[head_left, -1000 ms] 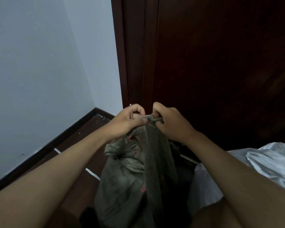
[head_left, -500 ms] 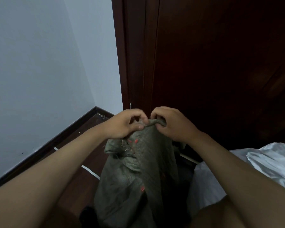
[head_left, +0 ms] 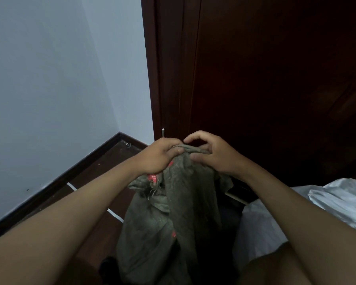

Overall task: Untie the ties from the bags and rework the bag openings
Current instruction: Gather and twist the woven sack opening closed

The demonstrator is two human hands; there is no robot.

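Both hands work at the gathered neck of the grey-green sack point(head_left: 173, 212), which stands on the floor right in front of the person. The left hand point(head_left: 159, 156) grips the bunched top; the right hand point(head_left: 212, 153) pinches the twisted end at about 3 o'clock of it. No tie shows, so I cannot tell whether one remains; the mouth looks closed, so reworking seems mostly ahead. A white bag point(head_left: 317, 206) waits at 4 o'clock, seemingly untouched. The door point(head_left: 265, 79) stands close at 12, the wall point(head_left: 49, 89) at 9, leaving little room.
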